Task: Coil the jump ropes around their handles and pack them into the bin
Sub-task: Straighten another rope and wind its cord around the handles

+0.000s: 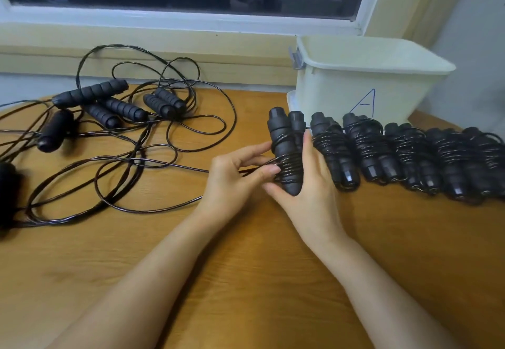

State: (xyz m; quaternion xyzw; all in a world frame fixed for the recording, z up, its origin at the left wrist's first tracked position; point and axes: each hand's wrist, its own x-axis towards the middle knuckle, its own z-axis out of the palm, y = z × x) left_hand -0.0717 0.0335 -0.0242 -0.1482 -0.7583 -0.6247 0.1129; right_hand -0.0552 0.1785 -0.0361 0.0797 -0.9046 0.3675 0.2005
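Paired handles, part-coiled: right hand fingers curled round them, left hand fingers pinching the rope. Five coiled sets beside bin.

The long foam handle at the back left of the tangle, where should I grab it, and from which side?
Probably around the middle of the long foam handle, coming down from above. It lies nearly flat on top of the other handles with its ribbed length exposed, while loose cords crowd both of its ends.
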